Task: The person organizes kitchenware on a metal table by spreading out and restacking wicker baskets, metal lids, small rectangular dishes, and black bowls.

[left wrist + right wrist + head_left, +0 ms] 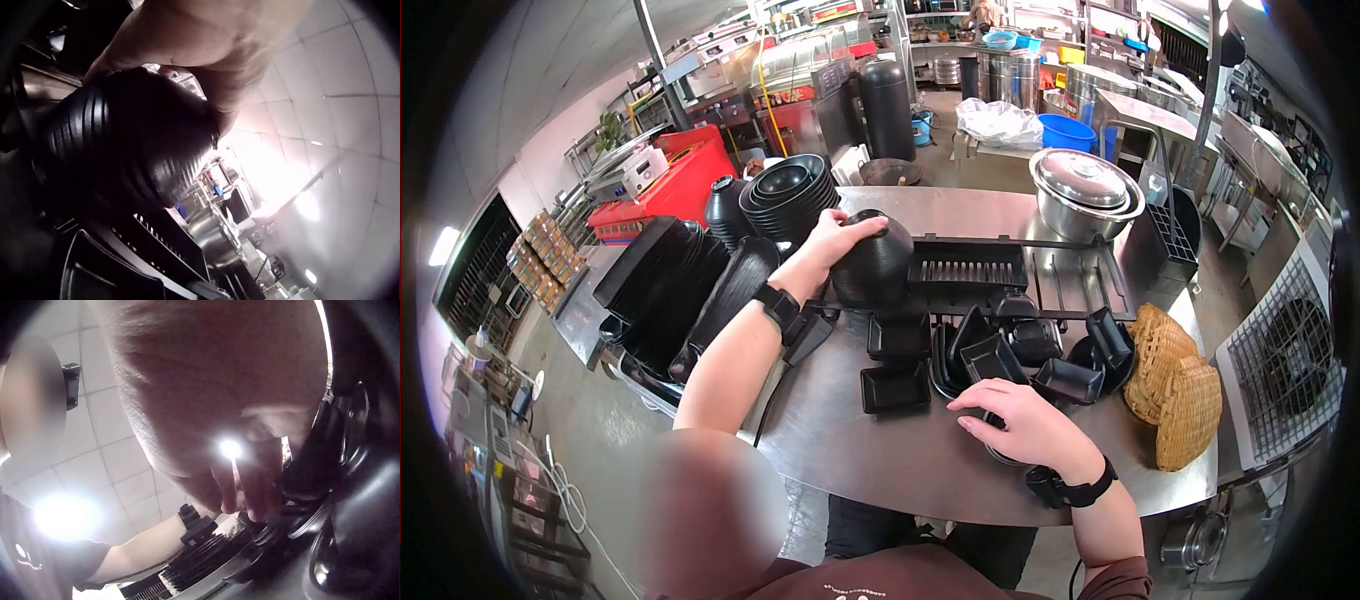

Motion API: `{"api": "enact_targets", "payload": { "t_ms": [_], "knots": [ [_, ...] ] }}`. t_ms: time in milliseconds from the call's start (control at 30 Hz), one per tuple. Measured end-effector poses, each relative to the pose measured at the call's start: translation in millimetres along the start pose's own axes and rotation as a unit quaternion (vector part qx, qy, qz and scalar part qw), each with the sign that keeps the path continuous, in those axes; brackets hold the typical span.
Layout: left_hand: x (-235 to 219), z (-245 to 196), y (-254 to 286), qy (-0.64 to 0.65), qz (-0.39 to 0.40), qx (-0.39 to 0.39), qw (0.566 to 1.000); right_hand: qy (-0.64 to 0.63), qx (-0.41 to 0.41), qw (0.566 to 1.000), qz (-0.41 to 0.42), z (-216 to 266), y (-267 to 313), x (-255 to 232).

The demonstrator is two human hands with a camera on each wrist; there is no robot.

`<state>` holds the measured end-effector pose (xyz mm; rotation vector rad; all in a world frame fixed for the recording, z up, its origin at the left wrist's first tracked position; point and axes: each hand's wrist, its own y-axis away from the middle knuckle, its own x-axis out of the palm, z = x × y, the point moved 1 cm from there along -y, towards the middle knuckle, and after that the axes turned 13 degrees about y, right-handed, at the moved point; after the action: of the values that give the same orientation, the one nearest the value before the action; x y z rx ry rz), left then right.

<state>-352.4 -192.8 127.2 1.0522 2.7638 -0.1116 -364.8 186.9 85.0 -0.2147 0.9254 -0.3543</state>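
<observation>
My left hand [840, 240] grips the narrow top of a stack of upturned black bowls [875, 265] near the middle of the steel table. In the left wrist view, thumb and fingers spread around the top of these ribbed bowls [131, 137]. My right hand [1025, 425] is held over the near side of the table, palm down, fingers loosely bent and holding nothing. Small black rectangular dishes [990, 360] lie jumbled just beyond it. A curved rim [1000, 456] shows partly from under this hand. Two square black dishes [895, 387] sit to its left.
More black bowls [785, 200] are nested at the back left, beside piled black trays [655, 275]. A slotted black rack [968, 268] lies behind the dishes. Lidded steel pots [1085, 195] stand at back right; woven baskets [1185, 405] lie along the right edge.
</observation>
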Motion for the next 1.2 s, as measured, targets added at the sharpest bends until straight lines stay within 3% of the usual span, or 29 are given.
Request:
{"api": "enact_targets", "payload": {
  "t_ms": [100, 300, 500, 600, 700, 767, 867, 900, 933, 1033, 1100, 1200],
  "knots": [
    [5.6, -5.1, 0.4, -0.153, 0.048, 0.087, 0.983, 0.001, 0.004, 1.000, 0.002, -1.6, -0.5, -0.1],
    [14.2, -19.1, 20.0, -0.210, 0.005, 0.025, 0.977, -0.012, 0.008, 1.000, -0.007, -3.7, 0.1, -0.3],
    [15.1, -6.4, 28.9, -0.195, 0.008, 0.077, 0.978, -0.006, 0.006, 1.000, 0.004, -1.9, -0.3, -1.1],
    [15.8, 17.5, 26.3, -0.206, -0.024, 0.284, 0.936, 0.004, 0.009, 1.000, 0.012, -1.9, -0.2, 0.8],
    [32.6, 18.1, 41.0, -0.181, -0.048, 0.334, 0.924, 0.017, -0.001, 1.000, 0.013, -1.9, -1.2, 1.5],
    [37.9, 5.0, 59.6, -0.157, -0.053, 0.309, 0.936, 0.021, -0.005, 1.000, 0.016, -1.3, -0.2, 1.3],
    [31.4, -3.5, 73.9, -0.003, 0.039, 0.175, 0.984, 0.018, -0.007, 1.000, -0.004, -1.7, -2.1, 2.2],
    [30.3, -16.8, 86.7, 0.006, 0.087, 0.183, 0.979, 0.021, -0.011, 1.000, -0.012, 1.9, -3.8, 1.8],
    [26.9, -22.6, 91.0, -0.074, 0.075, 0.151, 0.983, 0.025, -0.003, 1.000, -0.008, 5.3, -5.1, 1.8],
    [26.5, 3.7, 90.6, 0.055, 0.047, 0.176, 0.982, 0.030, 0.018, 0.999, -0.011, 7.7, -5.7, 3.5],
    [8.6, -6.0, 119.7, 0.083, 0.021, 0.178, 0.980, 0.023, 0.040, 0.999, -0.004, 10.7, -6.0, 1.5],
    [-27.2, -13.5, 175.5, 0.062, -0.003, 0.257, 0.964, 0.016, 0.043, 0.999, -0.004, 8.1, -7.0, 0.8]
  ]
}}
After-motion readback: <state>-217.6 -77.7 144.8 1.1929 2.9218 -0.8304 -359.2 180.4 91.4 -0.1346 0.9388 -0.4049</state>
